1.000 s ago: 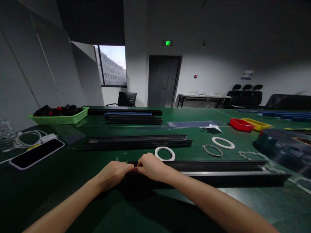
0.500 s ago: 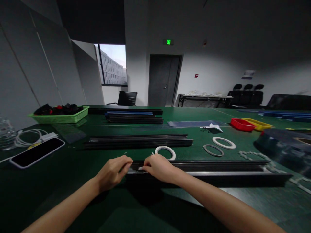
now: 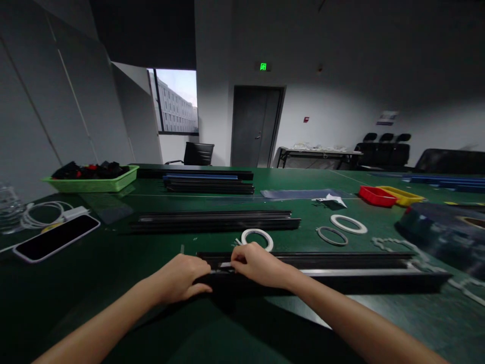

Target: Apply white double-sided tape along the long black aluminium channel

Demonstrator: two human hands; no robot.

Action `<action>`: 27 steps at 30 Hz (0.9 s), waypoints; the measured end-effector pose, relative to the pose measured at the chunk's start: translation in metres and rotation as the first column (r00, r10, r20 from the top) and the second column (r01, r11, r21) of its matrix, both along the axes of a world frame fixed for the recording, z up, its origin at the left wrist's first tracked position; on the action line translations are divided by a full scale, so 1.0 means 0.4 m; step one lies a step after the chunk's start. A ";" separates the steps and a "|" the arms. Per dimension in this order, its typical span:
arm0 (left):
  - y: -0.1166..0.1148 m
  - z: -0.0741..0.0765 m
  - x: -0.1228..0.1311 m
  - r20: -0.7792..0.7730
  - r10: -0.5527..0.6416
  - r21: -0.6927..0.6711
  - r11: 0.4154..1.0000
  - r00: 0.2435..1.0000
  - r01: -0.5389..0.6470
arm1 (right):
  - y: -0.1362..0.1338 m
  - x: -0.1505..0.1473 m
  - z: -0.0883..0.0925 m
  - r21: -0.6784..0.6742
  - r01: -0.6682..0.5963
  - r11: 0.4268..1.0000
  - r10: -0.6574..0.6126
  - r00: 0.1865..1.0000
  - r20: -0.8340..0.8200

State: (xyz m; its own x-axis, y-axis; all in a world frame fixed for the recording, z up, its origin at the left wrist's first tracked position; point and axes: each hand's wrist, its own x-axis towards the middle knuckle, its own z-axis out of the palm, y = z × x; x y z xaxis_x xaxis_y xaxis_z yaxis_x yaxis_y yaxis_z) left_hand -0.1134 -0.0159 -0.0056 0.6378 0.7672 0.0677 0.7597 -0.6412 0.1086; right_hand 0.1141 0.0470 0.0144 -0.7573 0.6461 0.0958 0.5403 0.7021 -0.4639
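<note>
A long black channel rail (image 3: 364, 283) with a pale strip along its inside lies across the table in front of me. My left hand (image 3: 180, 278) grips the rail's left end, fingers over the top and thumb low on the near side. Just right of it, my right hand (image 3: 261, 265) is closed in a pinch over the channel. A short whitish strip (image 3: 226, 264) shows at its fingertips; the pinch hides the rest. Behind my right hand lies a white tape roll (image 3: 268, 237), partly covered by it. A small translucent piece (image 3: 182, 248) stands up behind my left hand.
More black rails (image 3: 220, 222) lie farther back. To the right are a white ring (image 3: 348, 218), a grey ring (image 3: 322, 233), red tray (image 3: 378, 197), yellow tray (image 3: 407, 197) and large dark roll (image 3: 428, 227). A phone (image 3: 58, 238) and green basket (image 3: 91, 186) are left.
My left hand has lowered its thumb and taken hold of the rail's left end. My right hand has shifted slightly right along the rail, and more of the whitish strip shows.
</note>
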 end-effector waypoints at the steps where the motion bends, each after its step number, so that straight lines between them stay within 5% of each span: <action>1: -0.004 0.008 -0.005 -0.007 -0.004 -0.013 1.000 1.000 0.004 | -0.001 0.008 0.000 -0.002 -0.003 1.000 0.003 1.000 -0.006; 27: -0.002 -0.015 0.005 -0.047 0.086 -0.011 0.996 0.995 -0.087 | 0.015 0.044 -0.027 -0.131 0.008 0.991 -0.017 0.997 -0.072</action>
State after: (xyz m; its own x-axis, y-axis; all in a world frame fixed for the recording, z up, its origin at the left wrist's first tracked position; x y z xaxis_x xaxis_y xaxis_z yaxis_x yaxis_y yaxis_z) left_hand -0.1114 -0.0166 -0.0117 0.5714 0.8201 0.0289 0.8165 -0.5717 0.0802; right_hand 0.1317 0.0529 0.0034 -0.7431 0.6661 0.0642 0.5102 0.6260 -0.5897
